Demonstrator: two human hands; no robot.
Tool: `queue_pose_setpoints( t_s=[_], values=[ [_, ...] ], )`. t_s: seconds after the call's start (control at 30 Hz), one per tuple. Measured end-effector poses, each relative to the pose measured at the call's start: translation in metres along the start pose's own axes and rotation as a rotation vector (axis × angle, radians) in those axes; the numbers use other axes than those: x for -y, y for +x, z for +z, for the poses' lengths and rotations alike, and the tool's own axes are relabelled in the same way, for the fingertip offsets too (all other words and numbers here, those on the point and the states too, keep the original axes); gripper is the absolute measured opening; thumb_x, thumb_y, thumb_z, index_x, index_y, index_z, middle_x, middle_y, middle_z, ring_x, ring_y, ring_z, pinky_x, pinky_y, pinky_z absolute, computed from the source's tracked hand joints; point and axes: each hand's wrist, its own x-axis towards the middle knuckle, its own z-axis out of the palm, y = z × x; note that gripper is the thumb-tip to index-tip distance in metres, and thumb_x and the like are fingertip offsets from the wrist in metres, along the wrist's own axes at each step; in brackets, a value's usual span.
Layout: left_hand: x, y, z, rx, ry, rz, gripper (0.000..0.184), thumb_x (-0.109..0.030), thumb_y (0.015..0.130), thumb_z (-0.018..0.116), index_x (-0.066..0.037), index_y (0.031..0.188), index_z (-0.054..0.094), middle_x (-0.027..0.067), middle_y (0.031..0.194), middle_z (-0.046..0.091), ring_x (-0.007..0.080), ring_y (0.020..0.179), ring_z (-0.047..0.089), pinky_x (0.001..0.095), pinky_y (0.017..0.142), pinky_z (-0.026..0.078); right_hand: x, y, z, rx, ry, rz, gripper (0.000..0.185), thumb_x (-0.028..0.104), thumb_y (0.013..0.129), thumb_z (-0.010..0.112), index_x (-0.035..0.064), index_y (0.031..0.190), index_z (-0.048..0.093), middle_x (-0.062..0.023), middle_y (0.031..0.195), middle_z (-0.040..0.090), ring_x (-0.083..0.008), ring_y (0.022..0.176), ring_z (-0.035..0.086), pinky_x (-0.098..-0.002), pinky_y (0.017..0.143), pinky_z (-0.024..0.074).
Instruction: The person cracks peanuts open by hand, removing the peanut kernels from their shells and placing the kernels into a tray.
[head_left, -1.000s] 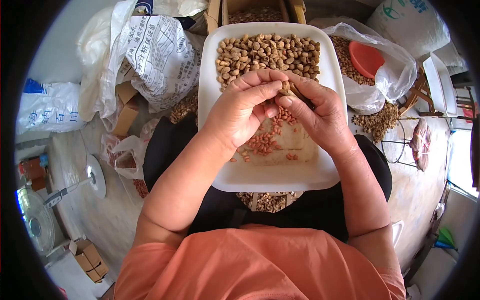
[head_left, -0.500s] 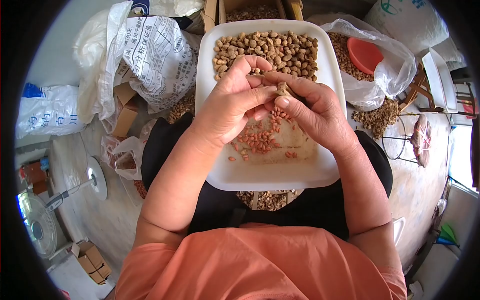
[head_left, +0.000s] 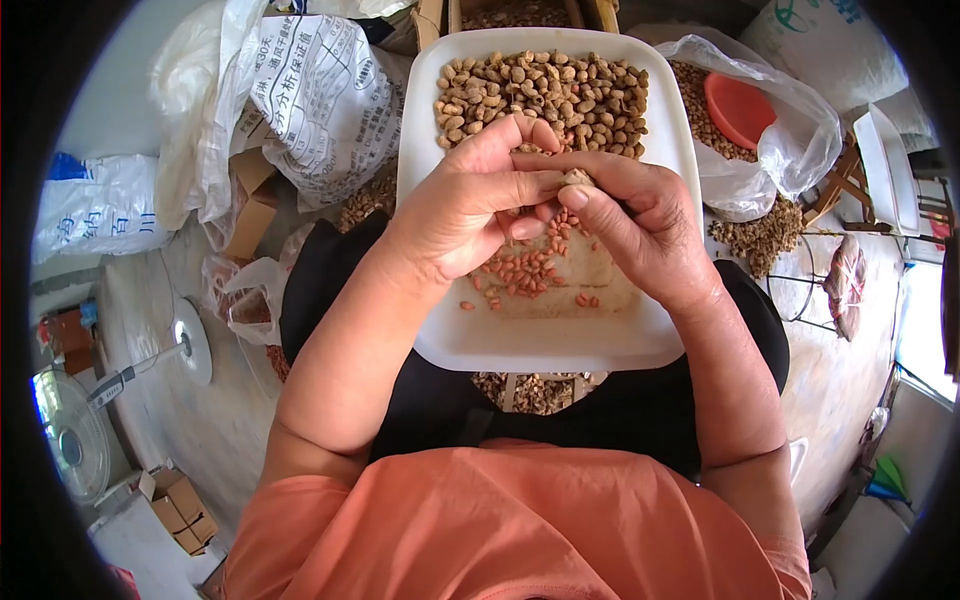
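Two bare hands meet over the tray, with one peanut pod (head_left: 577, 177) caught at their fingertips. The right hand (head_left: 650, 218) has its grip closed on it, thumb pressing from the near side against the forefinger. The left hand (head_left: 468, 212) brings its thumb right up to the pod, forefinger arched above; whether that grip is clamped too I cannot tell, since its other fingers are partly covered.

Half a second ago the pod showed longer and browner from here; now only a small, paler bit peeps out at the right thumb, which suggests to me that the shell is turning or giving way. No loose kernel shows between the fingers.

Below them, reddish kernels (head_left: 525, 270) lie scattered on the stained floor of the white tray (head_left: 550, 356), and unshelled peanuts (head_left: 540, 90) fill its far end. Broken shells (head_left: 535, 391) show beneath its near edge. Off to the right, a clear plastic bag (head_left: 795, 130) holds more peanuts and a red bowl (head_left: 740, 110).
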Motion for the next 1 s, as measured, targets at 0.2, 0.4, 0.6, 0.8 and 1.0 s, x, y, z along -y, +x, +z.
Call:
queue_pose_setpoints(
  t_s=[0.2, 0.4, 0.6, 0.8, 1.0],
  values=[
    [0.004, 0.004, 0.003, -0.100, -0.046, 0.060, 0.030, -0.009, 0.085, 0.064, -0.008, 0.110, 0.046, 0.0026, 0.089, 0.055, 0.0073, 0.068, 0.052, 0.0147, 0.050, 0.034, -0.005, -0.002, 0.003, -0.124, 0.334, 0.132, 0.022, 0.009, 0.085, 0.068, 0.0027, 0.106, 0.065, -0.0022, 0.087, 0.068, -0.0073, 0.080, 0.061, -0.0216, 0.073, 0.0496],
    [0.005, 0.003, 0.012, -0.108, -0.001, 0.032, 0.025, -0.015, 0.086, 0.064, -0.008, 0.105, 0.048, 0.0023, 0.082, 0.055, 0.0067, 0.062, 0.050, 0.0149, 0.046, 0.031, -0.008, -0.003, -0.003, -0.162, 0.289, 0.181, 0.014, 0.005, 0.082, 0.070, 0.0024, 0.095, 0.066, -0.0018, 0.087, 0.069, -0.0061, 0.079, 0.062, -0.0208, 0.073, 0.0500],
    [0.001, 0.003, 0.011, -0.082, 0.249, -0.047, 0.021, -0.024, 0.087, 0.063, -0.008, 0.096, 0.053, 0.0007, 0.071, 0.052, 0.0036, 0.053, 0.044, 0.0146, 0.040, 0.024, -0.009, -0.004, -0.004, -0.051, -0.010, 0.069, 0.009, 0.004, 0.082, 0.069, 0.0017, 0.090, 0.066, -0.0002, 0.080, 0.066, -0.0068, 0.073, 0.059, -0.0230, 0.067, 0.0483],
    [0.001, 0.003, 0.013, -0.053, 0.156, -0.070, 0.018, -0.023, 0.087, 0.061, -0.008, 0.092, 0.052, 0.0008, 0.069, 0.051, 0.0029, 0.050, 0.040, 0.0141, 0.039, 0.023, -0.018, -0.004, -0.003, -0.051, 0.288, 0.147, 0.006, 0.006, 0.082, 0.069, 0.0037, 0.086, 0.066, 0.0014, 0.077, 0.065, -0.0054, 0.069, 0.055, -0.0217, 0.063, 0.0453],
    [0.004, 0.000, 0.011, -0.036, 0.054, -0.056, 0.013, -0.016, 0.086, 0.059, -0.008, 0.092, 0.051, 0.0024, 0.070, 0.054, 0.0035, 0.052, 0.043, 0.0135, 0.040, 0.026, -0.008, -0.004, -0.010, -0.027, 0.516, 0.305, 0.008, 0.011, 0.086, 0.066, 0.0032, 0.086, 0.065, 0.0002, 0.071, 0.063, -0.0034, 0.063, 0.049, -0.0173, 0.054, 0.0378]
  ],
)
